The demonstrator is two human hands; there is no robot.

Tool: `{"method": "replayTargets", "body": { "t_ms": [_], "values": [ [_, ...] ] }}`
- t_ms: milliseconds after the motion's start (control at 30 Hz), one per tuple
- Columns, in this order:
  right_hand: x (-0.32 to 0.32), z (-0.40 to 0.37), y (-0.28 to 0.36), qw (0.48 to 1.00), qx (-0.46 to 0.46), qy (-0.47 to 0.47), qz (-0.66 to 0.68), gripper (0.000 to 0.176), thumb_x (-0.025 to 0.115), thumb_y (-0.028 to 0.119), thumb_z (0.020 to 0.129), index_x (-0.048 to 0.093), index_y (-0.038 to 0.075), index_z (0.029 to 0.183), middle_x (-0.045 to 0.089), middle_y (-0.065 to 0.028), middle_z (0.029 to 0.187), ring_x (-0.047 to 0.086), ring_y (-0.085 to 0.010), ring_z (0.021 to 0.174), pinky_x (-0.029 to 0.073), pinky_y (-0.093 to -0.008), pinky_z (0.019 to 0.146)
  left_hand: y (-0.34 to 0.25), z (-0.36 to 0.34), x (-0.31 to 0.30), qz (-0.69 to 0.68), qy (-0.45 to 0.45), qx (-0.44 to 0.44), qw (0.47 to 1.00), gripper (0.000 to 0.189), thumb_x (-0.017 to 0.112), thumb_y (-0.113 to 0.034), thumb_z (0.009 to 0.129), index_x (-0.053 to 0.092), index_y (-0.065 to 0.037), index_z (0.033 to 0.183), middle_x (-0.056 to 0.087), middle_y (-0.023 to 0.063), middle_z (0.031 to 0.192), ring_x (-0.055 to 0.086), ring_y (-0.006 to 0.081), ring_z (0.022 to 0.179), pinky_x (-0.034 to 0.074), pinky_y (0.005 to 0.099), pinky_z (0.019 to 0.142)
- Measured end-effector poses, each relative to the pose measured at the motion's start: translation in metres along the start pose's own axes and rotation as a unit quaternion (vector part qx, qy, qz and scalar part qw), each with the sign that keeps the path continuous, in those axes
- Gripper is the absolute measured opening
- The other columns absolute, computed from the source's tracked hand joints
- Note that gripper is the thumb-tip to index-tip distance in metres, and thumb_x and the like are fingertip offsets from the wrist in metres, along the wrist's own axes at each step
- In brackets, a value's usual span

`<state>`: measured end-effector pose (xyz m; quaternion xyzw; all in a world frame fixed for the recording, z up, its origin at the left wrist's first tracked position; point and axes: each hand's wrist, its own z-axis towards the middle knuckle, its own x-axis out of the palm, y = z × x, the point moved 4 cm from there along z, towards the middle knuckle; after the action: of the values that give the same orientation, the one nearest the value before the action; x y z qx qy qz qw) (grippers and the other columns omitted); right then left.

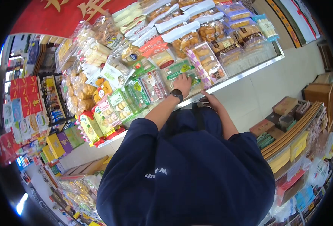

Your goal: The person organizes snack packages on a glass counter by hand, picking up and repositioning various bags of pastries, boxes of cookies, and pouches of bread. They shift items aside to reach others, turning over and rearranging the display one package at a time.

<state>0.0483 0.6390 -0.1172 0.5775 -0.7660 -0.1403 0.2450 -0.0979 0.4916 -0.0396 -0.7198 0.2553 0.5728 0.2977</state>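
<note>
My left hand (182, 84), with a black watch (177, 95) on the wrist, lies on a clear package with a green label (179, 69) near the display's front edge. Its fingers are slightly apart, pointing away from me. My right hand (211, 101) is beside the metal edge (236, 78), just in front of my body, fingers apart and nothing visible in it. A package with a purple-and-white patterned border (207, 62) lies right of my left hand. To its left are a package of dark red items (153, 86) and a green-edged clear package (137, 93).
Bagged breads (185, 43) fill the display's back, below a red banner (42, 19). Cardboard boxes (319, 94) and a wood-edged shelf (292, 130) stand at the right. Shelves with red packages (23, 96) are at the left. Tiled floor (264, 90) shows beside the display.
</note>
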Motion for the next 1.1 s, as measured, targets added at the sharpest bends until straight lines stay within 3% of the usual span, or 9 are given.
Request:
{"method": "replayTargets", "body": {
  "t_ms": [167, 367, 500, 700, 800, 933, 1033, 1100],
  "values": [
    [0.003, -0.005, 0.003, 1.0, -0.005, 0.012, 0.005, 0.08, 0.069, 0.064, 0.084, 0.053, 0.006, 0.137, 0.064, -0.0111, 0.118, 0.063, -0.0228, 0.111, 0.048, -0.0412, 0.096, 0.004, -0.005, 0.009, -0.036, 0.009, 0.005, 0.999, 0.039, 0.067, -0.012, 0.078, 0.061, -0.004, 0.116, 0.055, 0.0222, 0.116, 0.054, 0.0385, 0.113, 0.05, 0.0497, 0.088],
    [-0.001, 0.002, 0.004, 1.0, -0.003, 0.02, -0.002, 0.081, 0.069, 0.063, 0.085, 0.05, 0.007, 0.14, 0.063, -0.0131, 0.12, 0.061, -0.0247, 0.114, 0.046, -0.0422, 0.097, 0.013, -0.026, -0.059, -0.166, -0.031, -0.009, 0.986, 0.067, 0.083, -0.023, 0.065, 0.054, -0.004, 0.123, 0.053, 0.0237, 0.116, 0.052, 0.0413, 0.113, 0.05, 0.0491, 0.093],
    [0.0, -0.004, 0.01, 1.0, -0.007, 0.026, -0.013, 0.082, 0.068, 0.063, 0.086, 0.048, 0.007, 0.144, 0.062, -0.0147, 0.124, 0.06, -0.0256, 0.116, 0.046, -0.043, 0.098, 0.048, -0.066, -0.112, -0.214, -0.104, -0.168, 0.957, 0.063, 0.083, -0.029, 0.068, 0.057, -0.002, 0.118, 0.056, 0.0241, 0.113, 0.056, 0.0396, 0.107, 0.05, 0.0478, 0.091],
    [-0.005, 0.002, 0.01, 0.998, 0.001, 0.052, -0.039, 0.082, 0.066, 0.063, 0.089, 0.047, 0.007, 0.145, 0.06, -0.0167, 0.131, 0.06, -0.0264, 0.119, 0.044, -0.0425, 0.101, 0.133, -0.133, -0.107, -0.16, -0.115, -0.393, 0.898, 0.059, 0.082, -0.032, 0.07, 0.057, 0.001, 0.113, 0.059, 0.0253, 0.106, 0.06, 0.0416, 0.1, 0.05, 0.0465, 0.089],
    [-0.009, 0.01, 0.005, 0.997, 0.004, 0.067, -0.042, 0.082, 0.065, 0.062, 0.089, 0.046, 0.005, 0.145, 0.06, -0.0169, 0.131, 0.06, -0.0264, 0.12, 0.043, -0.0412, 0.102, 0.155, -0.152, -0.092, -0.114, -0.127, -0.431, 0.886, 0.059, 0.082, -0.034, 0.07, 0.056, 0.002, 0.11, 0.059, 0.026, 0.105, 0.06, 0.0425, 0.099, 0.051, 0.0469, 0.087],
    [-0.014, 0.015, 0.001, 0.997, 0.012, 0.063, -0.042, 0.083, 0.065, 0.062, 0.089, 0.045, 0.004, 0.145, 0.063, -0.0166, 0.127, 0.06, -0.026, 0.119, 0.044, -0.0397, 0.1, 0.166, -0.157, -0.073, -0.074, -0.071, -0.481, 0.871, 0.059, 0.08, -0.036, 0.072, 0.054, 0.004, 0.107, 0.057, 0.026, 0.11, 0.061, 0.0424, 0.1, 0.052, 0.0485, 0.086],
    [-0.012, 0.013, 0.002, 0.998, 0.01, 0.058, -0.033, 0.084, 0.066, 0.062, 0.089, 0.044, 0.004, 0.146, 0.063, -0.0166, 0.125, 0.06, -0.0258, 0.118, 0.044, -0.0393, 0.099, 0.16, -0.15, -0.067, -0.037, -0.113, -0.459, 0.88, 0.057, 0.078, -0.036, 0.075, 0.054, 0.005, 0.107, 0.055, 0.0264, 0.115, 0.06, 0.0428, 0.101, 0.053, 0.0484, 0.088],
    [-0.011, 0.009, 0.003, 0.998, 0.012, 0.057, -0.031, 0.085, 0.067, 0.062, 0.089, 0.043, 0.004, 0.146, 0.063, -0.0167, 0.125, 0.06, -0.0258, 0.118, 0.045, -0.0393, 0.098, 0.159, -0.145, -0.061, -0.056, -0.088, -0.472, 0.875, 0.055, 0.077, -0.035, 0.077, 0.055, 0.005, 0.107, 0.054, 0.0268, 0.118, 0.059, 0.0426, 0.105, 0.054, 0.0481, 0.087]
  ]
}}
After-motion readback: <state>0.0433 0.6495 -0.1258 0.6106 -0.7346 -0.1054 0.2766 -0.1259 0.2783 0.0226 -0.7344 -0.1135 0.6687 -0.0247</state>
